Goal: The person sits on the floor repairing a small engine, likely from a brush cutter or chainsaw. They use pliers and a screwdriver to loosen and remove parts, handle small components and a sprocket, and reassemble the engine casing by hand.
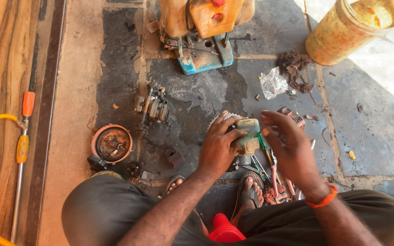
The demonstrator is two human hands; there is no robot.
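Engine part (248,136), greenish-tan, sits centre floor above your sandalled foot (251,189), held over the tool pile. Progress, judged: teardown well along. L to R: round recoil cover (111,144) and carburettor (152,107) lie off and apart on the slab; orange sprayer unit (204,27) stands stripped behind. Reassembly appears not begun. Your left hand (217,148) is closed round the part, fingers wrapped. Your right hand (288,146) is half open, fingers spread, at the part's R side; contact unclear.
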